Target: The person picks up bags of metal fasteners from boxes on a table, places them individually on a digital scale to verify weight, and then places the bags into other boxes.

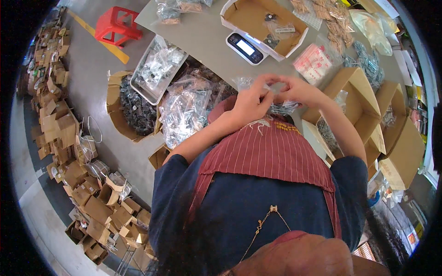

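Note:
Close together at the table's near edge, my two hands work on a clear plastic bag point(243, 83). My left hand point(254, 100) is closed, with the clear plastic showing beside its fingers. My right hand point(297, 90) has its fingers curled in toward the left one, their tips smeared a little by motion. Under the hands, grey metal pieces point(285, 108) show in part; I cannot tell whether they lie inside the bag. Just beyond stands a digital scale point(247, 48) with a lit display, and an open cardboard tray point(263, 20) with a few small bagged parts rests on it.
A pack of red-printed plastic bags point(315, 63) lies right of the scale. Open cardboard boxes point(354, 99) stand to the right. At left are a grey bin point(159, 69), a box of dark parts point(138, 108), bagged metal parts point(186, 108) and a red stool point(117, 25).

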A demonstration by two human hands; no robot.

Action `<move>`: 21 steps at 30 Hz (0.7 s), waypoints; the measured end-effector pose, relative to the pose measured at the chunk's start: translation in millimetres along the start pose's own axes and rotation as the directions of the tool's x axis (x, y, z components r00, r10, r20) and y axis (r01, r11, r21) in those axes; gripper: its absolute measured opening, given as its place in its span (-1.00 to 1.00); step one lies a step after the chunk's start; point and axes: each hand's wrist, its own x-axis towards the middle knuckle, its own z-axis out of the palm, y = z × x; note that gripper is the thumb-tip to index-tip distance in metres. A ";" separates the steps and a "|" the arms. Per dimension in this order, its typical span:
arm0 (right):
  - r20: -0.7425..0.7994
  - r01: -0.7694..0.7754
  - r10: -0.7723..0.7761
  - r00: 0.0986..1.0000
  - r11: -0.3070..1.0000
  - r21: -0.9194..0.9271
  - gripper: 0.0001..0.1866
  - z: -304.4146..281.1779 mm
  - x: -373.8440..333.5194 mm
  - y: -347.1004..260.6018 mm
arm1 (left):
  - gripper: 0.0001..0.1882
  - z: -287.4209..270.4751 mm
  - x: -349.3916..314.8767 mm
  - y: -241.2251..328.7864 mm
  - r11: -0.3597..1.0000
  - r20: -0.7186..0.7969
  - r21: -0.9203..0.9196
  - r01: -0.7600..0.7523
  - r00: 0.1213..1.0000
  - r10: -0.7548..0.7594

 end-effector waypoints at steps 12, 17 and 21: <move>-0.392 0.158 -0.433 0.812 0.809 -0.566 -0.57 14.8 -1.1 26.4 | -0.57 10.3 -1.0 16.7 0.997 0.089 0.055 -0.054 0.995 0.050; 0.053 0.111 -0.130 0.990 0.955 0.275 -0.50 -7.2 -23.4 -2.8 | -0.59 4.7 -0.5 -0.2 0.980 -0.042 0.071 -0.189 0.981 0.192; -0.054 0.152 -0.142 0.988 0.938 0.311 -0.50 0.5 -22.3 18.8 | -0.58 -3.6 -7.6 7.1 0.986 0.029 -0.023 -0.167 0.985 0.168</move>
